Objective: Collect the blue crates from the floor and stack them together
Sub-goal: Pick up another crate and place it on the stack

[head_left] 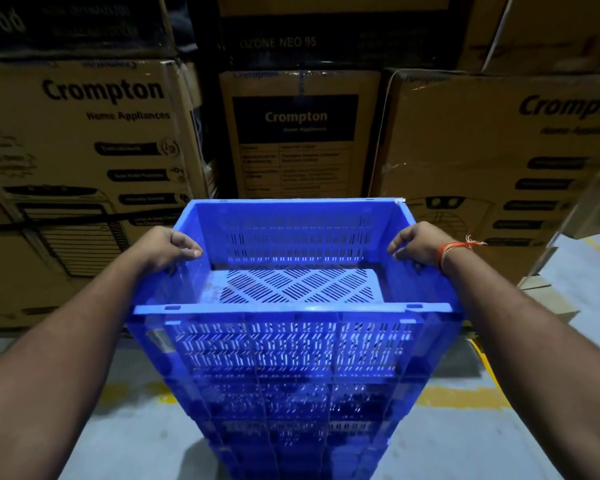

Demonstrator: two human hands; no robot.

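A blue slotted plastic crate [293, 308] sits at the top of a stack of blue crates [291, 403] that stands on the floor in front of me. The top crate is empty and its perforated base shows. My left hand [168, 247] grips the crate's left rim, fingers curled over the edge. My right hand [418, 249] grips the right rim the same way; an orange thread is tied round that wrist. The lower crates show only their near walls, stepping down toward the bottom of the view.
Large brown cardboard cartons [80, 161] marked Crompton stand stacked like a wall right behind the crates, left, middle [298, 133] and right [492, 150]. The grey concrete floor [125, 434] carries yellow painted lines [465, 396]. Open floor lies left and right of the stack.
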